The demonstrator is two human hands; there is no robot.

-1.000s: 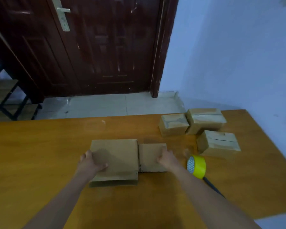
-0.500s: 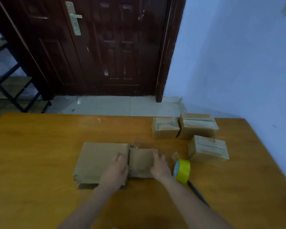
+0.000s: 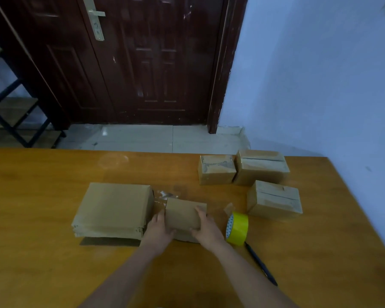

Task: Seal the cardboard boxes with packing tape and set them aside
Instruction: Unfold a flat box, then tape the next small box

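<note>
A small flat piece of cardboard [image 3: 182, 213] is lifted at its near edge off the wooden table [image 3: 42, 263]. My left hand [image 3: 159, 232] grips its left side and my right hand [image 3: 207, 230] grips its right side. A stack of larger flattened cardboard boxes [image 3: 113, 210] lies just to the left of it. A roll of yellow packing tape [image 3: 238, 227] stands on edge right of my right hand. Three taped boxes sit at the back right: one [image 3: 216, 170], a second [image 3: 262, 167] and a third [image 3: 273, 198].
A dark pen [image 3: 260, 263] lies on the table behind the tape roll, near my right forearm. Beyond the table's far edge are a tiled floor, a dark wooden door [image 3: 142, 63] and a blue wall on the right. A metal shelf frame [image 3: 11, 112] stands far left.
My left hand left the big flat stack and came right onto the small cardboard piece. Both hands now hold that piece, and its near edge has risen off the table.
</note>
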